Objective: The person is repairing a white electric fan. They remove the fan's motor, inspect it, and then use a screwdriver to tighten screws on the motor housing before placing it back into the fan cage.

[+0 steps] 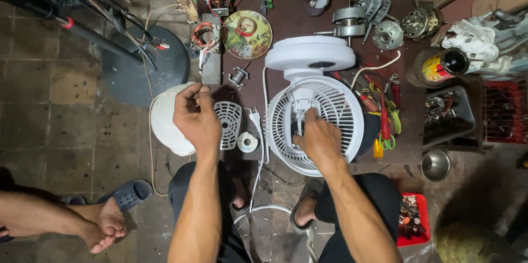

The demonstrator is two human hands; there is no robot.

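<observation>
Fingers [193, 93] of the left hand [197, 120] pinching together on something too small to make out, hovering over the far rim of a white dome-shaped cover [163, 125] lying at the left edge of the dark workbench [286, 21]. Fingers of the right hand [318, 139] curling down into the hub of the white fan grille [314, 123], tips hidden among the ribs, so impossible telling whether gripping a screw or just pressing. Grille lying flat in the middle of the bench, touching the round white fan base [309, 54] on its far side. Resting between the 2 hands: a small white vented plate [229, 123], a white power plug [256, 119] with its cord trailing toward the near edge, and a small roll of tape [247, 142].

Judging by the layout, sitting well into disassembly or repair: vented plate and dome already off, grille still joined to the base, hub work apparently still going on.

Lying to the right of the grille: screwdrivers and pliers [385, 114] with red, yellow and green handles. Standing farther back: bare motor parts [360, 15] and a copper-wound stator [204, 35]. Resting on the floor at near left: another person's bare feet [102, 224].
</observation>
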